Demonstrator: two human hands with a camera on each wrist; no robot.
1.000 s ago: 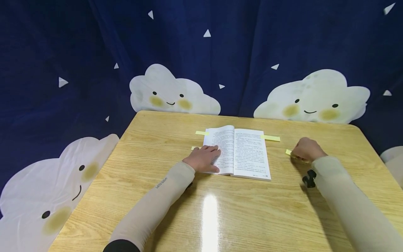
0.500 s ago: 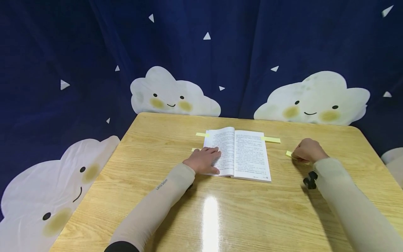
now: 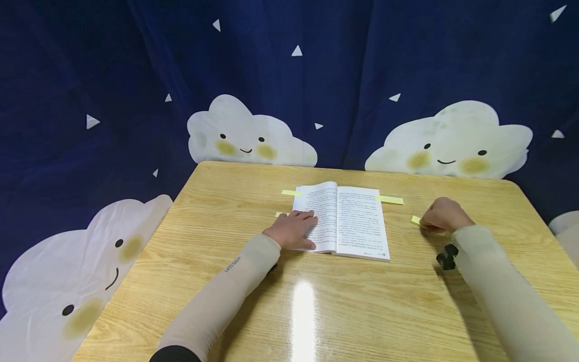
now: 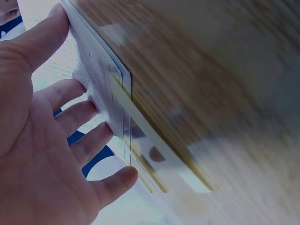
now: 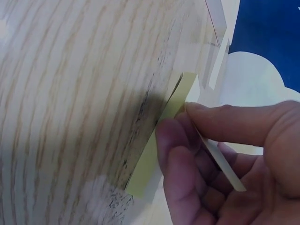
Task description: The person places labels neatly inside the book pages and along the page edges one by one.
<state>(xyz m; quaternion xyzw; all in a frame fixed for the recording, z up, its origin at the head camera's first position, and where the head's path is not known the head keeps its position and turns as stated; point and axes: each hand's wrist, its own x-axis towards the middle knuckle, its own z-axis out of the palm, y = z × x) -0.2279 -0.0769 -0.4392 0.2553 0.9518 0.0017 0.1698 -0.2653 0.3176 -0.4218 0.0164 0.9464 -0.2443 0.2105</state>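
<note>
An open book (image 3: 360, 221) with printed pages lies on the wooden table. My left hand (image 3: 291, 230) rests on its left page, fingers spread and fairly straight; in the left wrist view the fingertips (image 4: 126, 173) reach along the page edge. Right of the book, my right hand (image 3: 445, 216) is low over a yellow sticky note pad (image 5: 145, 173), long and narrow. Thumb and fingers pinch a thin yellow sticky strip (image 5: 227, 168), whose free end points back toward the palm. Part of the strip is hidden behind the fingers. In the head view, the right hand covers most of the pad.
Yellow sticky tabs stick out from the book: an upper left tab (image 3: 291, 192), a lower left tab (image 3: 280, 214) partly behind the hand, and a right tab (image 3: 391, 200). A dark blue curtain (image 3: 344, 75) with clouds hangs behind the table (image 3: 362, 311).
</note>
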